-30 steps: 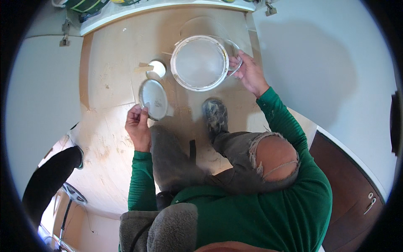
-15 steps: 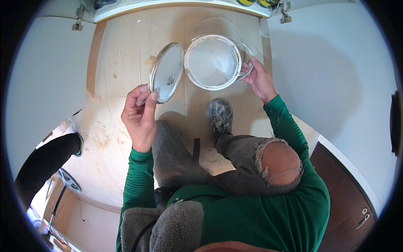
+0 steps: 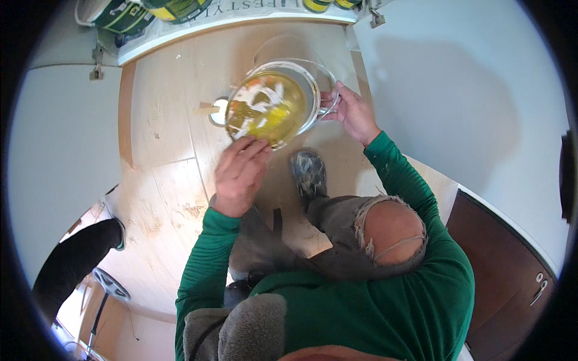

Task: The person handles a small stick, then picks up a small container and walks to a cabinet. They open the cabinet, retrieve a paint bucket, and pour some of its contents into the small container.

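A round bucket lid (image 3: 265, 111), gold-coloured with white, orange and yellow patches and slightly blurred, lies tilted over much of the bucket's mouth. The fingers of my left hand (image 3: 241, 177) are on its near edge, closed on it, the thumb hidden. Under the lid, the white bucket (image 3: 311, 90) shows only its right and far rim and part of its pale grey inside. My right hand (image 3: 355, 114) grips the thin wire handle (image 3: 331, 78) at the bucket's right side, fingertips by the wall. Whether the lid rests on the rim, I cannot tell.
A small white disc (image 3: 220, 112) with a tan strip lies left of the lid. Tubs (image 3: 174, 9) stand on the white shelf (image 3: 241, 23) beyond. Pale cabinet doors (image 3: 445, 108) flank both sides. Another person's dark-clothed leg (image 3: 78, 259) and a grey wheel-like disc (image 3: 111, 284) are at left.
My left hand has moved right with the lid, which has turned from its grey underside to its coloured face and now covers much of the bucket. My right hand stays at the handle.
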### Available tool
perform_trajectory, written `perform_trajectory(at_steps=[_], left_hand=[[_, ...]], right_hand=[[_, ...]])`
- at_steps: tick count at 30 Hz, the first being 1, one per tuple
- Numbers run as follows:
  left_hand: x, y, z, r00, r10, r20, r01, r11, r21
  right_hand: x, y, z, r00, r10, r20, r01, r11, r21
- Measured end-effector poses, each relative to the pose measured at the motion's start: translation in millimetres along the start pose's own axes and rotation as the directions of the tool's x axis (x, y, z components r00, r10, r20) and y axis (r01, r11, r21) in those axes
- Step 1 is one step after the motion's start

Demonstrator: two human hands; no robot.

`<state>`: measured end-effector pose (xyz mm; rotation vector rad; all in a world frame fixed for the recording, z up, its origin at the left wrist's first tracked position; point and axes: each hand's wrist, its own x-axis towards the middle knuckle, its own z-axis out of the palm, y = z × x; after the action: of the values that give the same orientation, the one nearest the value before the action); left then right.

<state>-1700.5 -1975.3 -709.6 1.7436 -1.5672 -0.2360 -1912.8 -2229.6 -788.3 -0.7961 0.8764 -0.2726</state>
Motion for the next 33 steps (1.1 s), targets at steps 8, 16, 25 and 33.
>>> perform_trajectory(at_steps=[8, 16, 25, 33], left_hand=[[9, -18, 42, 0.970, 0.088, 0.225, -0.109, 0.991, 0.079], [52, -7, 33, 0.939, 0.056, 0.338, -0.093, 0.991, 0.094], [50, -21, 41, 0.920, 0.050, 0.389, -0.142, 0.967, 0.213], [23, -9, 10, 0.962, -0.038, 0.270, 0.038, 0.999, 0.002]], right_hand=[[-7, 3, 0, 0.999, 0.000, -0.033, -0.002, 0.998, -0.061], [-10, -1, 11, 0.988, -0.154, 0.001, 0.148, 0.951, -0.271], [-42, -39, 84, 0.806, -0.551, 0.216, 0.494, 0.425, -0.759], [-16, -84, 133, 0.901, -0.404, 0.156, 0.423, 0.741, -0.521]])
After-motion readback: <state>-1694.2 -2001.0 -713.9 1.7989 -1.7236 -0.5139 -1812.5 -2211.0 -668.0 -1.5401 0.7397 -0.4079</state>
